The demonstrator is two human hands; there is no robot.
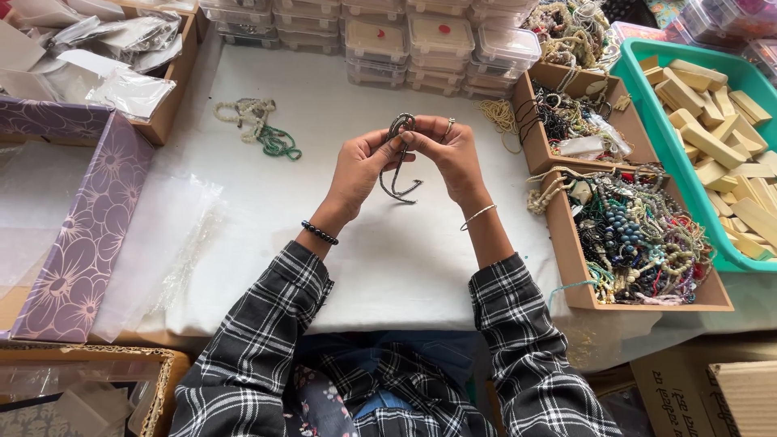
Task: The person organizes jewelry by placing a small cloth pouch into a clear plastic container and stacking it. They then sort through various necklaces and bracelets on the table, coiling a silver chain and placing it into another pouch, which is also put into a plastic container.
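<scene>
Left hand (358, 167): fingers pinched the dark beaded necklace (399, 159) near its top loop.
Right hand (453, 154): fingers gripped the same loop from the other side.
Necklace: held above the white-covered desk (388, 259), strands hanging between both palms.
Nearby: cardboard tray of beaded jewellery (639, 239) to the right.
</scene>
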